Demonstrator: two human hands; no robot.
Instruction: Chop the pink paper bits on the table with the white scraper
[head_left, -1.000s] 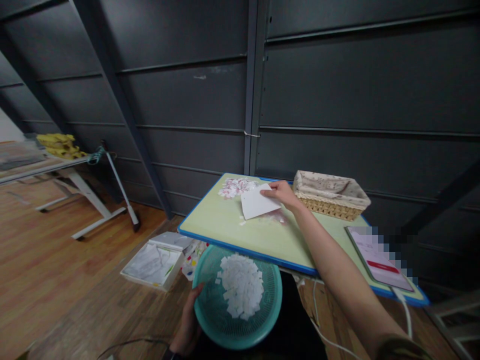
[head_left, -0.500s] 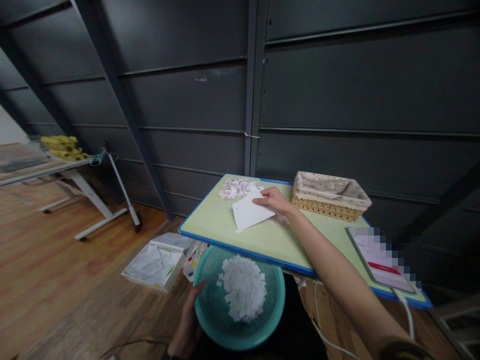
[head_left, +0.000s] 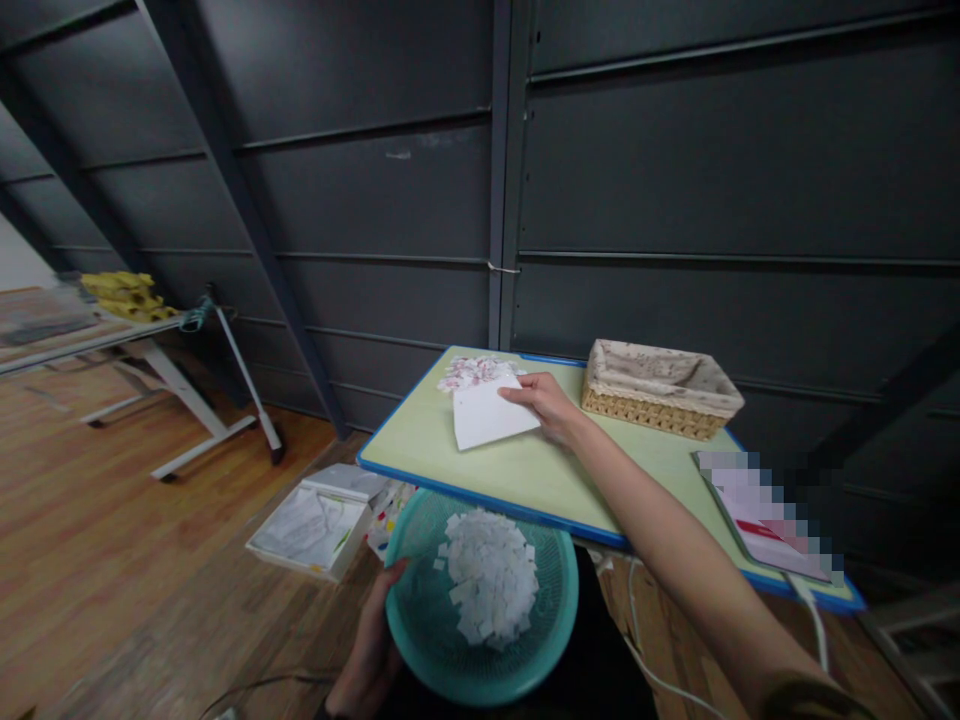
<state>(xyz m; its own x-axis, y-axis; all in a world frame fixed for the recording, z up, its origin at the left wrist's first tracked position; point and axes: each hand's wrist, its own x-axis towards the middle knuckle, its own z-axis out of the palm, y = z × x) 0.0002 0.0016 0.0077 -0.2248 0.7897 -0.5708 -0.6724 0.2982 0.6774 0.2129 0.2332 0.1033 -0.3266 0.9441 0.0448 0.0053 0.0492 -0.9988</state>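
My right hand (head_left: 546,402) pinches a flat white card (head_left: 491,415) over a pale yellow-green table (head_left: 555,480) with a blue edge. Just behind the card lies a loose pile of small white pieces with reddish marks (head_left: 469,371), partly covered by it. Below the table's front edge, my left hand (head_left: 379,615) grips the left rim of a round teal plastic basket (head_left: 556,640). A heap of small white square pieces (head_left: 491,575) fills the middle of that basket.
A woven basket with a cloth lining (head_left: 656,415) stands at the table's back right, and a tablet (head_left: 765,530) with a white cable lies at its right end. An open white box (head_left: 315,530) sits on the floor to the left. Dark metal panels (head_left: 382,220) rise behind.
My right hand has moved the white card slightly left and turned it, nearer the marked pieces. The teal basket has shifted very slightly to the right, still held by my left hand.
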